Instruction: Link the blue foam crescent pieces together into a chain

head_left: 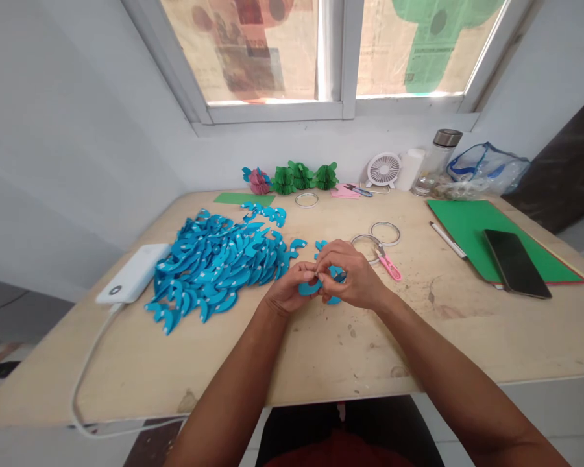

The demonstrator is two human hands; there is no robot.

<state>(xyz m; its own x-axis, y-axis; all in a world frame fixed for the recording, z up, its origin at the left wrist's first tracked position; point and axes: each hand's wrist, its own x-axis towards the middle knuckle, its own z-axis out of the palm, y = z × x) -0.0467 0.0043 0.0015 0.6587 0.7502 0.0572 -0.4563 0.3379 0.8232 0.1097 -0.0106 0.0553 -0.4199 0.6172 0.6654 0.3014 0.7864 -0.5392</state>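
Note:
My left hand (294,285) is closed on a blue paper piece (309,287) in front of me, just above the table. Against it, my right hand (348,272) pinches at the upper edge of the same piece, fingertips of both hands meeting. More blue paper shows under and behind my right hand. To the left lies a large heap of curved blue paper pieces (219,259), many with small white patches. Right of my hands are two tape rolls (385,233) and a pink-handled pair of scissors (390,266).
A white power bank (133,275) with a cable (85,370) sits at the left. Green paper sheets (460,227), a phone (516,263) and a pen (448,240) lie right. Along the back stand green paper ornaments (300,176), a small fan (384,170) and a bottle (438,162).

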